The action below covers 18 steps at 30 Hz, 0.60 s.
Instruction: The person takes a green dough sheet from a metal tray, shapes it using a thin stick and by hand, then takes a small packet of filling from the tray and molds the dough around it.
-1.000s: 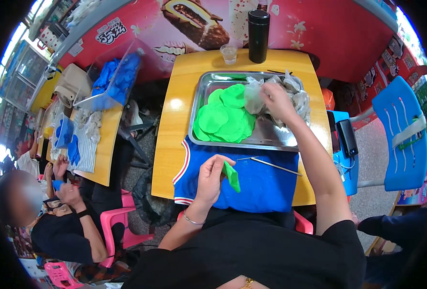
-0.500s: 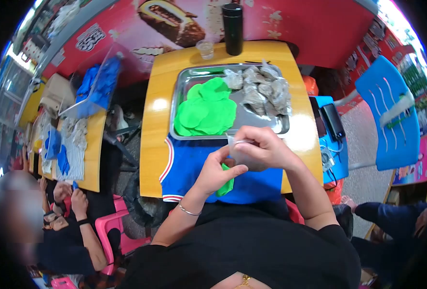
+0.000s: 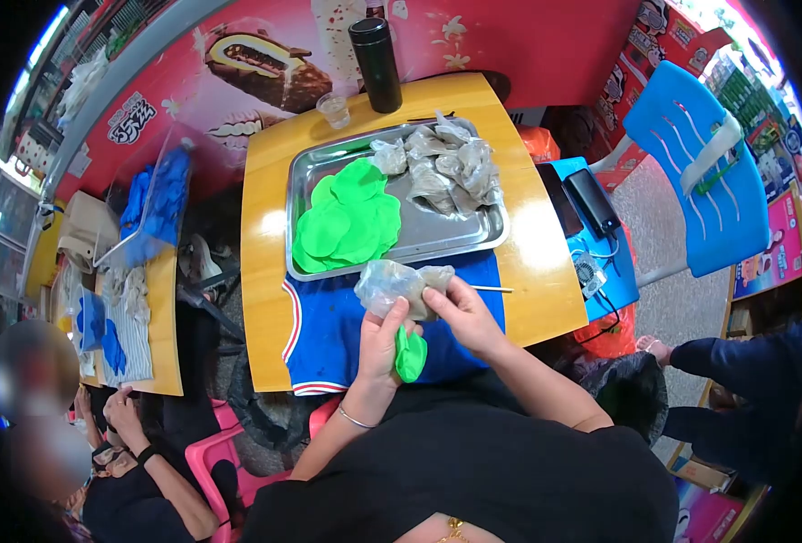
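My left hand is closed, with a folded green fabric piece hanging from its fingers and the near edge of a clear plastic bag pinched at its thumb. My right hand pinches the bag's other end, where something greyish shows through. Both hands are over the blue cloth with a striped edge. Beyond them a metal tray holds a pile of flat green pieces on its left and crumpled grey plastic bags on its right. A thin stick shows beside my right hand.
A black bottle and a clear cup stand at the table's far edge. At right are a blue chair and a black power bank. Another person's hand is near a side table at left.
My right hand has come from the tray's bags to my left hand, bringing a plastic bag that is now spread between both hands. The green piece stays in my left hand. The view has shifted.
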Tool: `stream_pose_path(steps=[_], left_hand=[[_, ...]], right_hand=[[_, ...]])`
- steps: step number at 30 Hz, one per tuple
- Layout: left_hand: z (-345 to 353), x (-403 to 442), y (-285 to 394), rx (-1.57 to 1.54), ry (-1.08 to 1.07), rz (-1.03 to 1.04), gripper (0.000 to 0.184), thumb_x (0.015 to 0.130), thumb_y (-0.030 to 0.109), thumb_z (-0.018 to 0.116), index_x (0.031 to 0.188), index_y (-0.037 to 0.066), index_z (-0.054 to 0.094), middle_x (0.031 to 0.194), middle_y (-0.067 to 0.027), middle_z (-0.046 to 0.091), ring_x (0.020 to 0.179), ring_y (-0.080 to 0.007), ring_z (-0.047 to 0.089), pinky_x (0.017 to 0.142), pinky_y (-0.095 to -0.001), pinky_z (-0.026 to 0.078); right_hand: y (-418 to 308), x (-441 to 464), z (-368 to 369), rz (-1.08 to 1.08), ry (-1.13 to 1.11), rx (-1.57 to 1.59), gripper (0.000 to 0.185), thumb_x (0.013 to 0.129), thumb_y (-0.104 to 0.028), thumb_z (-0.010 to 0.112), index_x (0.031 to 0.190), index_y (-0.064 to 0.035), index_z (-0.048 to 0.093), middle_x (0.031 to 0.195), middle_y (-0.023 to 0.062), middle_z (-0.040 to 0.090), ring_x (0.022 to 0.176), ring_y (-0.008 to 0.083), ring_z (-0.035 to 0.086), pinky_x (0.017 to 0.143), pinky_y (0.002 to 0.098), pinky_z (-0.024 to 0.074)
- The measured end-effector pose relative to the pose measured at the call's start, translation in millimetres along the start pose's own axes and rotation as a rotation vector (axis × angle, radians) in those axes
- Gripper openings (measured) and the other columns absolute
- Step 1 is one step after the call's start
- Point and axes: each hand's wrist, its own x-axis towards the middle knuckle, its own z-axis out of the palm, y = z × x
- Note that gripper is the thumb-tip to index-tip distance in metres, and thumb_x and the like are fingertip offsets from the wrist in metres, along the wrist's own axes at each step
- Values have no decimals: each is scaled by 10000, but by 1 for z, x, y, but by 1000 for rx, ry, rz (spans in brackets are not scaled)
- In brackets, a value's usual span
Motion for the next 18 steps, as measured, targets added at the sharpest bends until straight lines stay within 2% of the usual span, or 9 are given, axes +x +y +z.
stream_pose_path(steps=[4, 5, 8, 10, 12, 13, 16, 17, 18], left_hand=[[-23, 1, -9, -95, -190, -22, 360, 866, 303, 612, 1122, 83, 486, 741, 33, 521, 505, -52, 423, 509, -232, 397], [-22, -1, -7, -82, -167, -22, 418, 838, 346, 637, 1125, 79, 490, 763, 30, 530, 526, -50, 438, 514, -226, 400], [-9, -11, -4, -38, -119, -47, 599, 749, 475, 691, 1142, 68, 493, 818, 24, 549, 579, -44, 470, 529, -211, 407], [-4, -17, -5, -2, -107, -86, 727, 687, 564, 702, 1164, 61, 484, 844, 23, 549, 598, -38, 472, 539, -208, 407], [-23, -13, -7, -9, -330, -105, 772, 652, 539, 736, 1188, 52, 470, 795, 8, 546, 547, -54, 466, 531, -213, 403], [-21, -18, -8, 0, -288, -81, 740, 661, 522, 740, 1161, 46, 473, 709, 25, 505, 534, -40, 435, 527, -207, 386], [-12, -19, 0, 58, -257, -55, 690, 645, 497, 764, 1090, 47, 490, 613, 53, 452, 507, -28, 386, 500, -200, 346], [-15, -20, -1, 83, -261, -61, 681, 631, 493, 775, 1068, 51, 496, 608, 59, 445, 501, -29, 377, 488, -199, 335], [-20, -19, -5, 57, -272, -82, 683, 630, 455, 789, 1094, 52, 491, 626, 49, 463, 510, -39, 404, 484, -203, 347]], right_hand=[[-32, 5, -1, -129, 18, -301, 231, 899, -175, 544, 1052, -2, 538, 894, 64, 614, 783, 106, 560, 709, 268, 460], [-47, 5, 0, -168, -6, -505, 230, 896, -217, 549, 977, -3, 570, 778, 87, 610, 686, 117, 558, 638, 281, 457], [-75, 6, 0, -205, -346, -459, 268, 889, -265, 550, 891, 0, 593, 730, 96, 601, 669, 122, 553, 620, 292, 451], [-87, 10, 4, -250, -316, -698, 287, 861, -284, 568, 799, -8, 617, 666, 124, 597, 596, 198, 567, 575, 314, 449], [-98, 17, 11, -311, -180, -1126, 273, 839, -281, 584, 774, -19, 626, 644, 148, 594, 561, 254, 575, 546, 330, 449], [-100, 19, 14, -236, -182, -902, 254, 810, -282, 601, 752, -36, 633, 634, 171, 580, 562, 318, 576, 517, 357, 448], [-101, 18, 20, -241, -276, -811, 259, 801, -280, 612, 744, -28, 626, 623, 169, 574, 541, 308, 571, 506, 355, 440], [-102, 20, 22, -311, -213, -1069, 273, 801, -278, 625, 754, -10, 622, 602, 167, 558, 509, 303, 536, 500, 351, 426], [-103, 19, 23, -238, -278, -994, 280, 801, -278, 626, 741, -4, 613, 589, 164, 546, 497, 287, 525, 496, 348, 420]])
